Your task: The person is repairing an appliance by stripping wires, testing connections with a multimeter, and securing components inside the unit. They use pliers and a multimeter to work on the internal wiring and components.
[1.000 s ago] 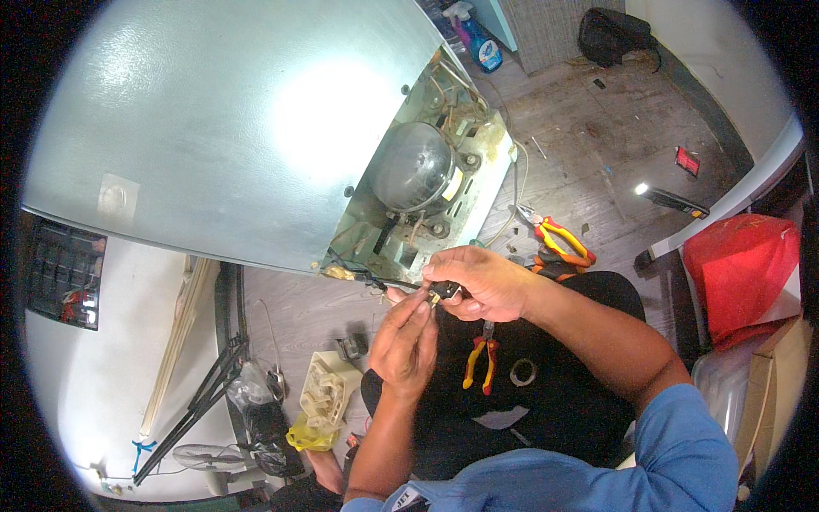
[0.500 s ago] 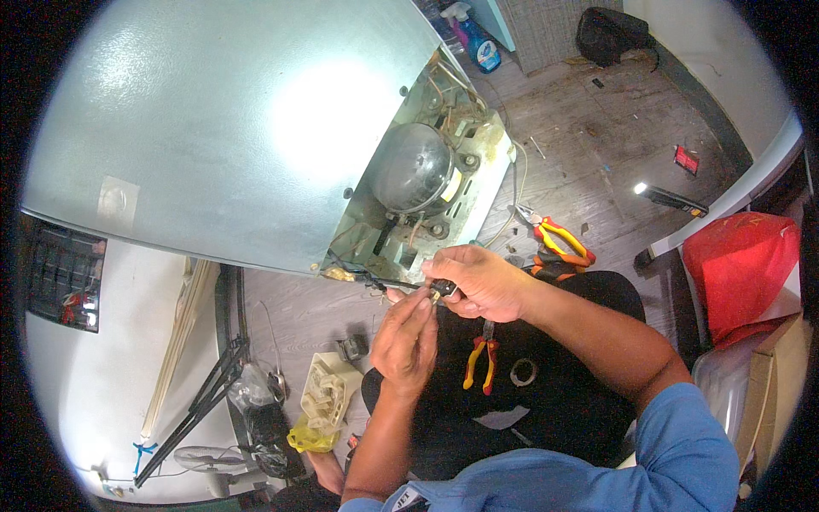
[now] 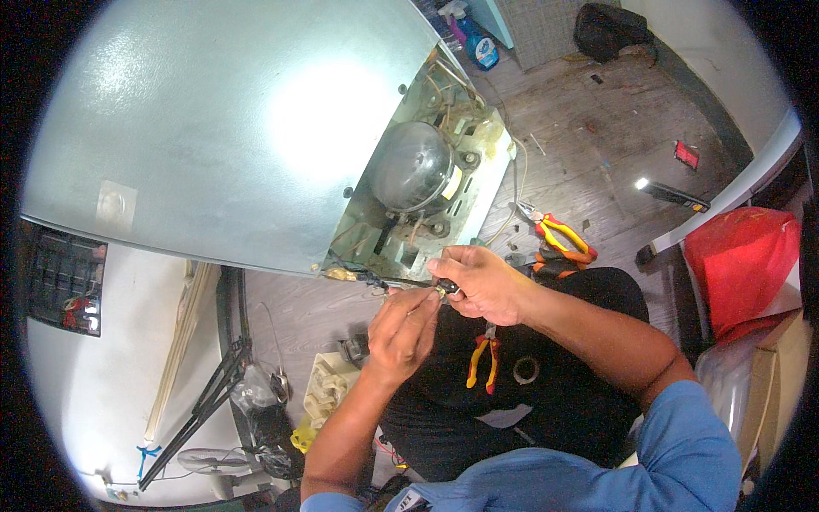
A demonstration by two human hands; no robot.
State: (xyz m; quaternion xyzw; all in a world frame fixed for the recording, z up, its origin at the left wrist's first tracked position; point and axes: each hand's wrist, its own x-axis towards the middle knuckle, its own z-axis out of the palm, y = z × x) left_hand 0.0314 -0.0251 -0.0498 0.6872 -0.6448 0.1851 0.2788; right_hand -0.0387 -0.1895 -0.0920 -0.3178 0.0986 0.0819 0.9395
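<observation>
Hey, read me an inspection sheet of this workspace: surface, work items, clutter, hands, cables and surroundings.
Surface: grey wood-look floor, stained in places, with small debris.
Work items: small black part between the hands; dark round compressor exposed beside a large pale panel.
Clutter: red-and-yellow pliers on the floor; second pliers and a ring on black fabric; lit flashlight.
Hands: right hand pinches the black part; left hand has its fingertips at it, grip partly hidden.
Cables: thin pale cable by the compressor bay, ends unclear.
Surroundings: blue spray bottle, red bag, cardboard.
</observation>
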